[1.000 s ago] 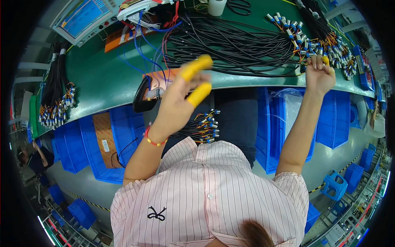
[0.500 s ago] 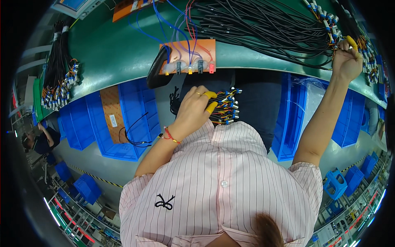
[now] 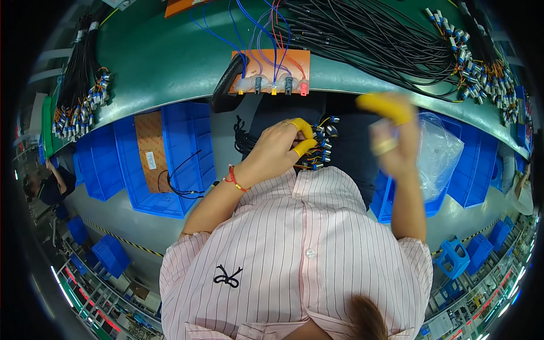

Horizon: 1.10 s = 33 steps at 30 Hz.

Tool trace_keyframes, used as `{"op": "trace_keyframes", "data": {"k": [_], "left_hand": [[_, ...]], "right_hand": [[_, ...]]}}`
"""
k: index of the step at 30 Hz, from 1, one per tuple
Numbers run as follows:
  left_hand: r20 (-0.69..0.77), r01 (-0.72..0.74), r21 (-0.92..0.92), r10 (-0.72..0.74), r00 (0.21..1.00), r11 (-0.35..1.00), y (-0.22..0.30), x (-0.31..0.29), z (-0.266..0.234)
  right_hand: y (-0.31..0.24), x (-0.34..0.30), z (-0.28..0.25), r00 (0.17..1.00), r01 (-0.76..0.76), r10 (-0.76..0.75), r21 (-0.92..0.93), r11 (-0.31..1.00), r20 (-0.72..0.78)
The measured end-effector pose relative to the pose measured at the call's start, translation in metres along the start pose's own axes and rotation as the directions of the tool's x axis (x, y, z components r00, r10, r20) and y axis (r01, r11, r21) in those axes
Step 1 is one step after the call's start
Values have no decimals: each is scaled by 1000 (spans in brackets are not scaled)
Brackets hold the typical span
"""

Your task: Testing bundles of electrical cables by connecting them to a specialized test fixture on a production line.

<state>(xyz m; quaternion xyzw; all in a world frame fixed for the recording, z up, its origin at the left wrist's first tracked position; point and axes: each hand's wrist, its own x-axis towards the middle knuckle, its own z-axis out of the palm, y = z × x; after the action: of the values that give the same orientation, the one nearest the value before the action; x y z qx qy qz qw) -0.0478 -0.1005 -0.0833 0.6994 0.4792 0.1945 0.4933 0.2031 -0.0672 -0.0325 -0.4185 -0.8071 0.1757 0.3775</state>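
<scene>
Left hand [image 3: 277, 148] low over the lap, fingers curled shut around a bundle of black cables [image 3: 317, 148]; the yellow finger cots [image 3: 303, 139] on thumb and forefinger pinch just behind the bundle's metal connector ends, which fan out to the right of the fingertips with short coloured leads showing. The rest of the bundle trails away leftward under the palm, dark against dark trousers. A red string bracelet [image 3: 233, 180] sits on that wrist. Right hand [image 3: 391, 139] raised beside the bundle, clear of it, heavily blurred; a yellow cot [image 3: 385, 106] shows on one extended finger, but whether the fingers are open, closed or holding anything cannot be told. Just beyond the right hand, a clear plastic bag [image 3: 439, 150] lines a blue bin [image 3: 464, 170]. Past the left fingertips, at the edge of the green bench [image 3: 164, 62], an orange test fixture [image 3: 271, 69] carries a row of sockets with blue and red wires running up from it. Farther across the bench lies a large spread of black cables [image 3: 368, 37] with connector ends bunched at the right; another hank of cables [image 3: 79, 96] hangs at the far left. More blue bins [image 3: 170, 158] stand under the bench, left of the left forearm.
</scene>
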Motion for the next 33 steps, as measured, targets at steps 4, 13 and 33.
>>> {"op": "trace_keyframes", "data": {"k": [4,13,33], "left_hand": [[-27,-19,-335,10,1000,942,22,-8,-10],[-342,-114,-226,31,939,967,-13,-32,-40],[-294,-210,-889,-157,943,407,2,-6,5]], "right_hand": [[-24,-39,34,886,-405,299,279,871,354],[62,-85,-91,738,230,666,968,-101,-106],[47,-74,-43,660,-19,742,991,-136,114]]}}
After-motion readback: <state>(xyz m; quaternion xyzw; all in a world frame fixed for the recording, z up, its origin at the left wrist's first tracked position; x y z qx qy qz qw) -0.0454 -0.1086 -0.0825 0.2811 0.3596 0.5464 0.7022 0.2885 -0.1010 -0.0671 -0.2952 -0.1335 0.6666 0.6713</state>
